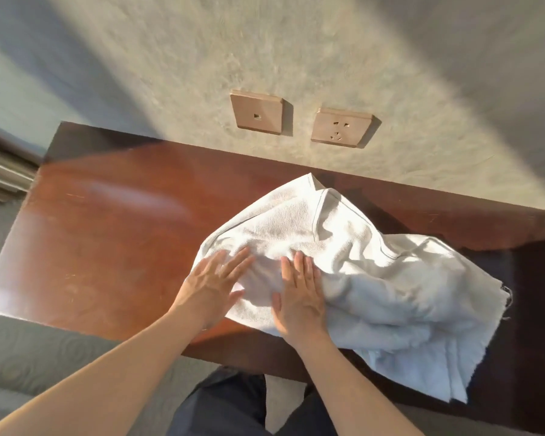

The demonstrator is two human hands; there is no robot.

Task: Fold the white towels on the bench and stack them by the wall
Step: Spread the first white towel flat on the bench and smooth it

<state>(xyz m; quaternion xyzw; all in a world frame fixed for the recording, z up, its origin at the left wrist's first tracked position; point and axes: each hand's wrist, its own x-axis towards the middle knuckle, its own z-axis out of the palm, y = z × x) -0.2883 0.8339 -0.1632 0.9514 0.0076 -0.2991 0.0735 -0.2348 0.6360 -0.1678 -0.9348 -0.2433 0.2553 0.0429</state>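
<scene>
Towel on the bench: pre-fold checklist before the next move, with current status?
1. Left hand flat on the towel, fingers straight: ok.
2. Right hand flat on the towel: ok.
3. Towel smoothed out: not ok, the right part is bunched and wrinkled.
4. Towel fully on the bench: not ok, the lower right part hangs past the front edge.
5. Free bench space by the wall for stacking: ok, the left part is bare.
6. Folded stack started: cannot tell, none in view.

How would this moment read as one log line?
step: flattening | left hand: flat on white towel | right hand: flat on towel | bench: nothing stacked yet
</scene>
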